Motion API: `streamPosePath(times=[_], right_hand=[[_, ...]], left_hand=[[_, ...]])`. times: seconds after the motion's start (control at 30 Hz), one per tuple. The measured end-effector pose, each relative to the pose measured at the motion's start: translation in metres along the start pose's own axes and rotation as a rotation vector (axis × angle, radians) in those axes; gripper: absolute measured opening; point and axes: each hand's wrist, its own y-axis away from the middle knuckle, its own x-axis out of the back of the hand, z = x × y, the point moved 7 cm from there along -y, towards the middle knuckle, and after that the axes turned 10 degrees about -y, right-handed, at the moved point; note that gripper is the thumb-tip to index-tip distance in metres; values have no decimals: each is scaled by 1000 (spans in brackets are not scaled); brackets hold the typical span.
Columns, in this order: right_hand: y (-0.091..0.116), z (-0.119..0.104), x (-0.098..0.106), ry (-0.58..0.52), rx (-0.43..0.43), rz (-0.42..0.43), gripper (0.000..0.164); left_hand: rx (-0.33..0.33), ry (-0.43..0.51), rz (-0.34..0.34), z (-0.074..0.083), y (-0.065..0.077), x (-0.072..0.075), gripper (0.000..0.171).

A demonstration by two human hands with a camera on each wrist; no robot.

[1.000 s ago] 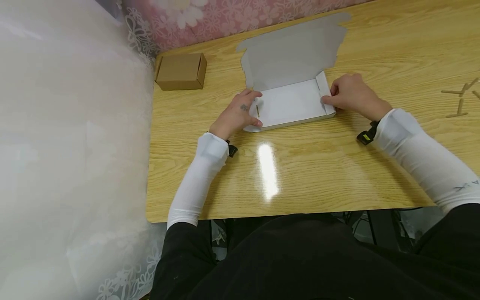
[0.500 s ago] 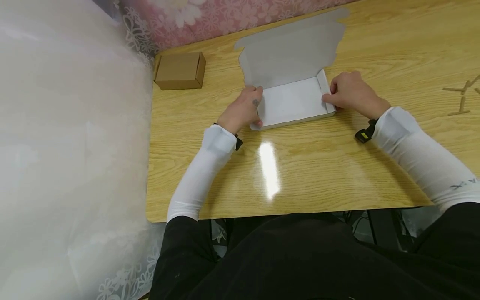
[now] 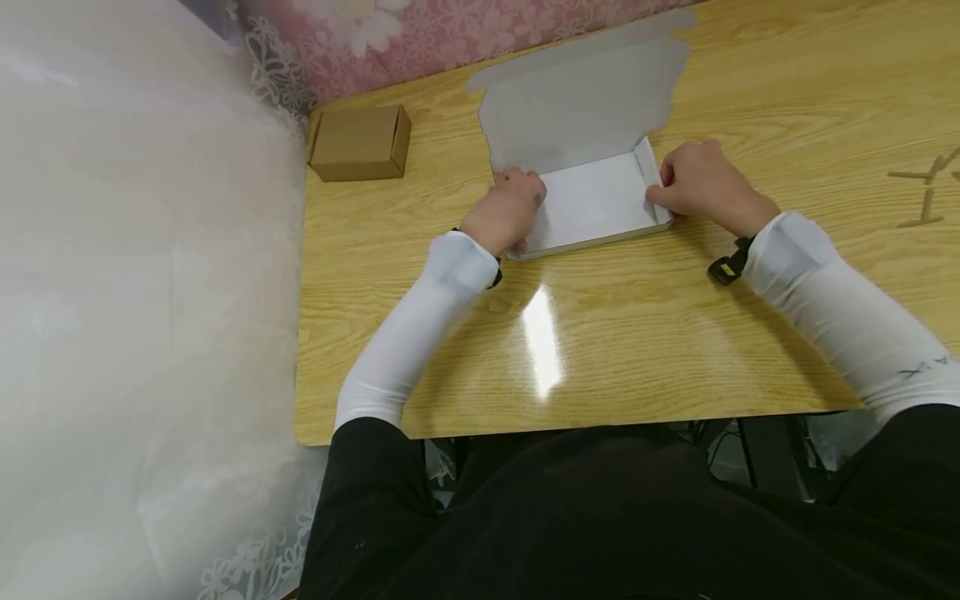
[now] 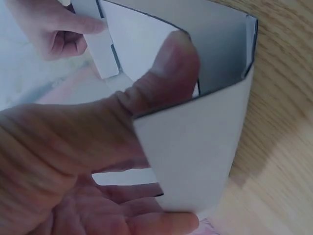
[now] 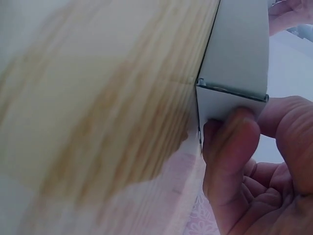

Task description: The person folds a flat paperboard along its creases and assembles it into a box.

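Note:
A shallow white cardboard box (image 3: 596, 200) stands on the table with its grey-lined lid (image 3: 585, 104) raised at the back. My left hand (image 3: 510, 210) grips the left end, which it mostly covers in the head view. In the left wrist view, the thumb (image 4: 177, 61) reaches over the inner side of the upright end flap (image 4: 195, 152), with the other fingers around its outer side. At the opposite end, my right hand (image 3: 708, 187) pinches the folded side wall (image 3: 650, 179). The right wrist view shows fingertips (image 5: 244, 129) against that wall's outside, thumb on top.
A closed brown cardboard box (image 3: 358, 143) sits at the table's back left corner. Several thin brown sticks (image 3: 927, 200) lie far right. The wooden table (image 3: 637, 350) meets a pink floral covering (image 3: 480, 33) at the back and a whitish sheet (image 3: 150, 292) at left.
My left hand has moved right and turned inward over the box's left end, bringing the end flap up. The small dark slot there is now covered. My right hand has stayed put.

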Motion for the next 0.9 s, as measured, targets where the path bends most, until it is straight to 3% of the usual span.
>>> streamPosePath(times=[0.23,0.33,0.5,0.57,0.73,0.9], right_hand=[[3,5,0,-8,-23,-1,25],[2,5,-1,-6,-7,-2,27],[0,2,-3,-2,17,-2,29],[0,1,-3,2,11,1,28],[2,1,-1,0,6,-4,27],[1,2,-2,-5,1,-15,26]], left_hand=[[-9,-43,-10,12,-3,3,31],[8,-42,-26,11,-2,2,30],[26,-60,-22,2,1,-2,59],[24,-27,-12,-2,1,-2,73],[33,121,18,-13,2,-4,86],[30,160,40,-17,4,-4,88]])
